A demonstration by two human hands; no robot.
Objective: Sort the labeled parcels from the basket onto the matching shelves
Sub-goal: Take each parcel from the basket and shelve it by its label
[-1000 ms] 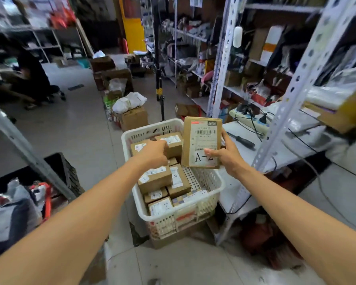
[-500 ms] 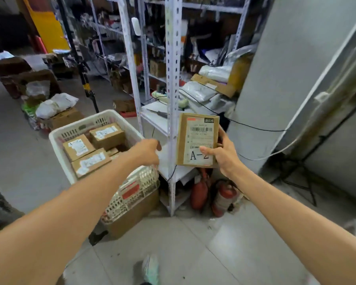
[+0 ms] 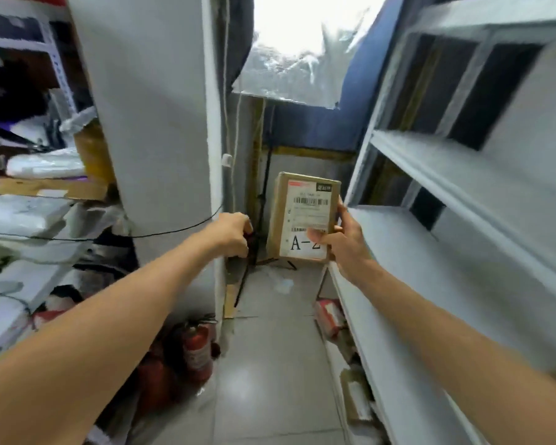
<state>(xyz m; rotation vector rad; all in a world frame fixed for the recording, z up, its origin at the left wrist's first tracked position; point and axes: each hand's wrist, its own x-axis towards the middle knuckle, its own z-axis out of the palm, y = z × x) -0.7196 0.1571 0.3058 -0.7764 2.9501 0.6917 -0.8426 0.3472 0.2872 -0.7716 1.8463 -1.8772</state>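
Observation:
My right hand (image 3: pixel 342 237) grips a brown cardboard parcel (image 3: pixel 304 216) upright, thumb across its white label, which reads "A-2" under a barcode. The parcel hangs in the air just left of a white shelving unit (image 3: pixel 437 252), near the front corner of its middle shelf. My left hand (image 3: pixel 233 232) floats to the left of the parcel with fingers loosely curled and nothing in it. The basket is out of view.
A grey pillar (image 3: pixel 151 117) stands at the left, with cluttered shelves (image 3: pixel 39 187) of bags behind it. Red fire extinguishers (image 3: pixel 196 348) sit on the floor at its foot. Small boxes (image 3: pixel 329 316) lie under the white shelving. A narrow tiled aisle (image 3: pixel 270 364) runs ahead.
My view has swung right, away from the basket, into the narrow aisle beside the white shelving. The parcel stays in my right hand; my left hand stays empty.

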